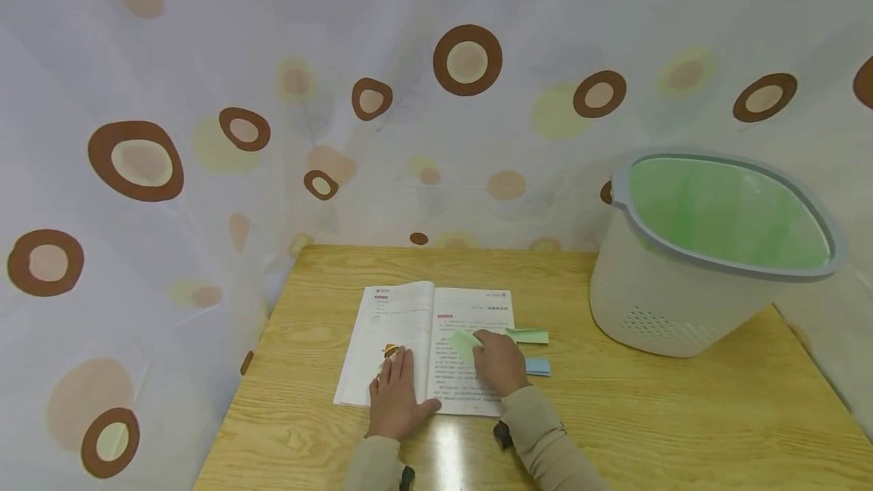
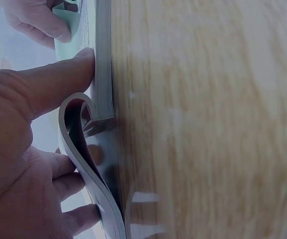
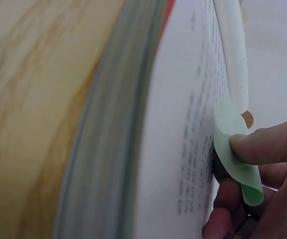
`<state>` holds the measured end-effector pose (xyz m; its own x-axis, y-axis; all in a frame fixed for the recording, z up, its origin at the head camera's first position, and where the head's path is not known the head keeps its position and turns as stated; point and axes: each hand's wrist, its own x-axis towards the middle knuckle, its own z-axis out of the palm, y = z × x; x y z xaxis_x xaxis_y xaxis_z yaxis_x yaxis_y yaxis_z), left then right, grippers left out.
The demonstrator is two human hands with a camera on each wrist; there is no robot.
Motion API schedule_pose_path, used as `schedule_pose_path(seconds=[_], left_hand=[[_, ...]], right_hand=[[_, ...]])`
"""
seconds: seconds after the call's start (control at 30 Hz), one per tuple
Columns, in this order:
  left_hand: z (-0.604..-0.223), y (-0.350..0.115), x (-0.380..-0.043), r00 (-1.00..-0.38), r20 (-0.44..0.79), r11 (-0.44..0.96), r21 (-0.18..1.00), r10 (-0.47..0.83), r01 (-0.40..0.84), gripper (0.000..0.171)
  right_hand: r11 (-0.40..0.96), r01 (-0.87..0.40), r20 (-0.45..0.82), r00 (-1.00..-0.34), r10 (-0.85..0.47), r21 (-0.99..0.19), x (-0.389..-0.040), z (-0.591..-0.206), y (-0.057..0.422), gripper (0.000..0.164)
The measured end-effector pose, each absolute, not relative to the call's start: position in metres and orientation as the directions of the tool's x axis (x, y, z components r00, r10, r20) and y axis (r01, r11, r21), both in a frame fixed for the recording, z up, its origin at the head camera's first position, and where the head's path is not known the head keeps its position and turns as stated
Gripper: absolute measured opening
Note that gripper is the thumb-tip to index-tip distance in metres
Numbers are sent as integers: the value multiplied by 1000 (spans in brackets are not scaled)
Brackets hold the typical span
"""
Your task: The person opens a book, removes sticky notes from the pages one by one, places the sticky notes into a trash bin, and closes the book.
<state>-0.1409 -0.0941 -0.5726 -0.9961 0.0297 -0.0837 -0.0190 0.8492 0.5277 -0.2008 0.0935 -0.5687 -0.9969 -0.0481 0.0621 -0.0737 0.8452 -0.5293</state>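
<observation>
An open book [image 1: 398,309] lies on the wooden table, its right page covered in print and its left page bearing a small coloured picture. My left hand [image 1: 397,400] rests spread on the left page, the thumb reaching over the fold onto the right page. In the left wrist view, the left thumb [image 2: 63,74] presses near the book's lower edge. My right hand [image 1: 501,362] pinches a light green sticky note [image 3: 233,144] between thumb and fingers, over the right page. Another green sticky tab [image 1: 532,336] and a blue tab [image 1: 539,367] stick out from the book's right edge.
A tall white basket [image 1: 675,309] with a grey-blue rim and green inside stands at the table's right. The wooden table [image 1: 634,415] stretches around the book. Behind it hangs a white curtain [image 1: 409,6] with brown and beige spots.
</observation>
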Motion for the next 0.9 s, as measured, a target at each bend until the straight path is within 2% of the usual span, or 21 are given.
schedule_pose_path(seconds=[0.5,0.9], left_hand=[[-575,-94,-142,-997,-76,843,538,29,-17,100],[-573,-93,-141,-997,-78,843,538,28,-18,100]], right_hand=[[844,-26,-13,-999,-39,-536,-202,-568,92,32],[832,-24,-3,-1000,-31,-554,-201,-570,95,31]])
